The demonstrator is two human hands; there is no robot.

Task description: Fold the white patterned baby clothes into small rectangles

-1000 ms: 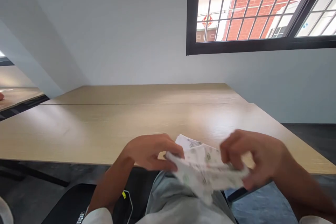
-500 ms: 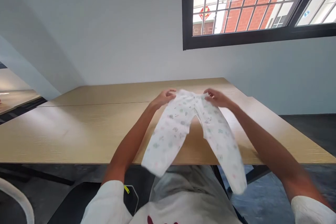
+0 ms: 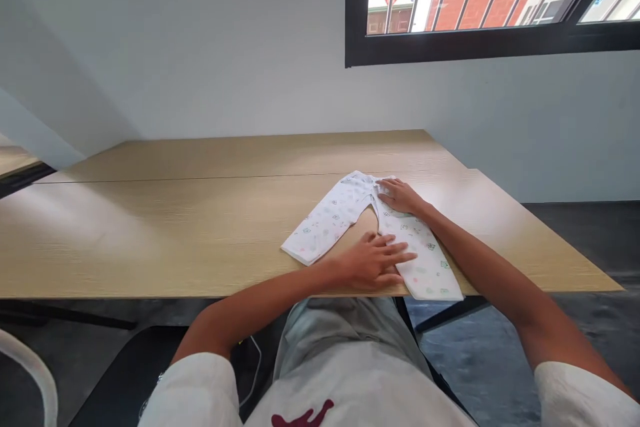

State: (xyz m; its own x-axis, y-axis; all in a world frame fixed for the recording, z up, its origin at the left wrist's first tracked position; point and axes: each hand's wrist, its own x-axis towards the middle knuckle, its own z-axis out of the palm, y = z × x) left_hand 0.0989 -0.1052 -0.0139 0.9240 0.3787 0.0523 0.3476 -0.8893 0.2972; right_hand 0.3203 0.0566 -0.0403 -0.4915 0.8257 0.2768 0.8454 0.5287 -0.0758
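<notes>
A pair of small white trousers with a scattered print lies spread on the wooden table, waist away from me and legs apart. The hem of the right leg reaches the table's front edge. My left hand is open, fingers spread, its fingertips resting on the inner side of the right trouser leg. Up near the waist, my right hand lies flat and open on the fabric. Table surface shows between the two legs.
A pale wall with a barred window rises behind the table. Below the front edge are my lap, a black chair and dark table legs. A curved white bar stands at the lower left.
The trousers, held up by the waist in both hands before, now lie on the table. My left hand let go and came down to the right leg; my right hand flattened near the waist.
</notes>
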